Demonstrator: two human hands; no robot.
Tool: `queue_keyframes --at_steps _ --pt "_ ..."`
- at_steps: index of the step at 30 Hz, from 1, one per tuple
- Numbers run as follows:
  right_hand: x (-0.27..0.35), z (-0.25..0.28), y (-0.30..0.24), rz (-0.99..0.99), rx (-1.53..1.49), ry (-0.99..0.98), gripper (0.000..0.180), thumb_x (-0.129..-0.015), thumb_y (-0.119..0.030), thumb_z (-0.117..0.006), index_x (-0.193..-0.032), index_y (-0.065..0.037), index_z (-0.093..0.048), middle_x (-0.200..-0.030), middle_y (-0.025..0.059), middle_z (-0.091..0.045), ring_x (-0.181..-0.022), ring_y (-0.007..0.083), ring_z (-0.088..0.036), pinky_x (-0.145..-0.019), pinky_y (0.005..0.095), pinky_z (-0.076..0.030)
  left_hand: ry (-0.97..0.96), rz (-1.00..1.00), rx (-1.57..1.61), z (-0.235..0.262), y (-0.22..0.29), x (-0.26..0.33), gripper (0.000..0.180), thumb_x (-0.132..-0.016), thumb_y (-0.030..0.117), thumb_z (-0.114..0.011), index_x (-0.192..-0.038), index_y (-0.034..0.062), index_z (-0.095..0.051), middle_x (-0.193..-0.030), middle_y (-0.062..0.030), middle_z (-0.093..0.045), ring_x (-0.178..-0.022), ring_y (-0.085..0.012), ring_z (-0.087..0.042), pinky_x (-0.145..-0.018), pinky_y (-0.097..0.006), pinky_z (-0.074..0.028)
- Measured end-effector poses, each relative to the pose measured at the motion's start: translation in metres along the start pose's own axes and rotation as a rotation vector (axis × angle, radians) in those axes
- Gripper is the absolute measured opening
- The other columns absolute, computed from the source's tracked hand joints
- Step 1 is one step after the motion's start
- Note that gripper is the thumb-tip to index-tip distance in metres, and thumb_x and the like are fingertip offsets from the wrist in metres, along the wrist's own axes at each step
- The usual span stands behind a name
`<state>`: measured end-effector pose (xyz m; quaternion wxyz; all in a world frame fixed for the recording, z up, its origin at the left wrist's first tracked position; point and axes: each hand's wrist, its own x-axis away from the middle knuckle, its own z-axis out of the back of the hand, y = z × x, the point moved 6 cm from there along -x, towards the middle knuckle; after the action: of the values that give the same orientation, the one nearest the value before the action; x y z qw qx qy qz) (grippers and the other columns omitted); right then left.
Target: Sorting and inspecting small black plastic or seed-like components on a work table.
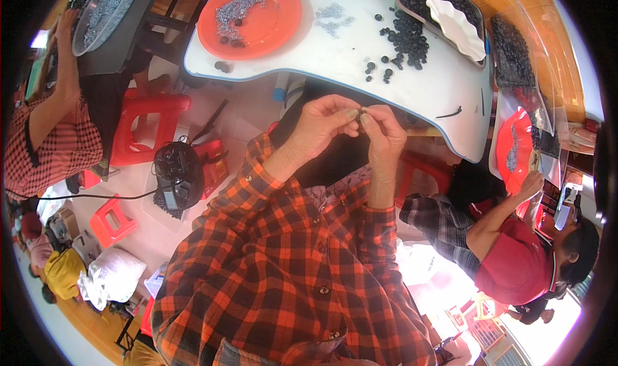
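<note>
Just off the curved near edge of a white, blue-rimmed table (347, 60), the left hand (326, 124) and right hand (384, 131) together pinch a tiny dark piece (361, 112), apparently a fine handling step whose next move calls for steady control.

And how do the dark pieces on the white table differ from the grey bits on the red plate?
The dark pieces look black; the grey bits look pale. Each dark piece looks larger than a grey bit. The dark pieces look like rounded lumps; the grey bits blend into a fine heap. Both lie loose.
</note>
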<state>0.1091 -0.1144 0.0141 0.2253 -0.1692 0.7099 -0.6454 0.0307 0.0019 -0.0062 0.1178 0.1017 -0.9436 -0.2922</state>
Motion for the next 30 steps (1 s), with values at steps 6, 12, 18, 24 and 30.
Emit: queue_keyframes --at_steps 6,12,18,24,30 --pt "-0.0006 0.0006 -0.0046 -0.041 0.015 0.000 0.015 -0.085 0.003 -0.065 -0.099 0.000 -0.068 -0.093 0.0019 -0.063 -0.080 0.0060 -0.055 -0.070 0.0191 -0.043 0.011 0.015 -0.021 0.0011 -0.0019 0.0000 0.015 -0.092 0.006 -0.061 -0.105 -0.0014 -0.063 -0.091 -0.0085 -0.067 -0.078 -0.0141 -0.066 -0.070 -0.026 -0.057" --pt "-0.0009 0.0007 -0.0018 -0.048 -0.061 -0.016 0.014 -0.085 0.002 -0.066 -0.099 0.000 -0.069 -0.094 0.0020 -0.062 -0.081 0.0070 -0.056 -0.071 0.0194 -0.044 0.007 0.051 0.076 0.0060 -0.0076 -0.0028 0.018 -0.093 0.007 -0.059 -0.107 -0.0035 -0.063 -0.095 -0.0092 -0.067 -0.079 -0.0133 -0.065 -0.071 -0.026 -0.057" --pt "-0.0012 0.0007 -0.0024 -0.007 -0.055 0.005 0.014 -0.084 0.000 -0.069 -0.098 -0.001 -0.070 -0.093 0.0020 -0.061 -0.084 0.0090 -0.055 -0.074 0.0208 -0.044 -0.006 0.066 0.136 0.0046 -0.0067 -0.0025 0.019 -0.093 0.007 -0.059 -0.108 -0.0040 -0.063 -0.095 -0.0092 -0.067 -0.077 -0.0120 -0.064 -0.069 -0.026 -0.057" --pt "-0.0012 -0.0004 -0.0041 0.022 0.018 0.014 0.013 -0.083 0.000 -0.069 -0.097 -0.002 -0.070 -0.093 0.0020 -0.061 -0.084 0.0095 -0.055 -0.075 0.0210 -0.044 -0.011 0.068 0.130 0.0049 -0.0074 -0.0022 0.019 -0.093 0.006 -0.059 -0.109 -0.0040 -0.062 -0.096 -0.0098 -0.066 -0.077 -0.0124 -0.065 -0.069 -0.026 -0.058" --pt "-0.0014 -0.0011 -0.0056 0.055 0.060 0.012 0.013 -0.083 0.000 -0.069 -0.096 -0.003 -0.070 -0.093 0.0019 -0.061 -0.084 0.0095 -0.055 -0.074 0.0212 -0.044 0.000 0.053 0.107 0.0051 -0.0071 -0.0021 0.019 -0.094 0.006 -0.058 -0.109 -0.0040 -0.062 -0.097 -0.0100 -0.066 -0.079 -0.0130 -0.065 -0.071 -0.027 -0.058"
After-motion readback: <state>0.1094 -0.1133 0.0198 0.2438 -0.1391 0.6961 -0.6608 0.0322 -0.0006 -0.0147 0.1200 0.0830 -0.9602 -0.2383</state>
